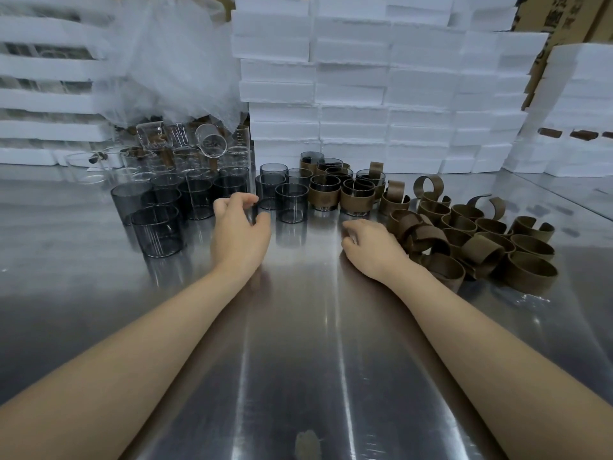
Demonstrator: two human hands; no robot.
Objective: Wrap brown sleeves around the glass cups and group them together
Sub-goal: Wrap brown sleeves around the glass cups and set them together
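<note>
Several bare smoked glass cups (292, 202) stand on the steel table (298, 327), left of centre. My left hand (238, 227) curls its fingers and thumb round one smoked cup (265, 199) at the near edge of that group. To the right of them, several cups wearing brown sleeves (325, 195) stand grouped together. A heap of loose brown sleeves (481, 240) lies further right. My right hand (368, 244) rests on the table just left of the heap, with loosely curled fingers that hold nothing.
Clear glass cups (185, 151) and a white plastic bag (166, 61) sit at the back left. Stacks of white foam boxes (365, 78) wall off the back. Cardboard (564, 14) shows at the top right.
</note>
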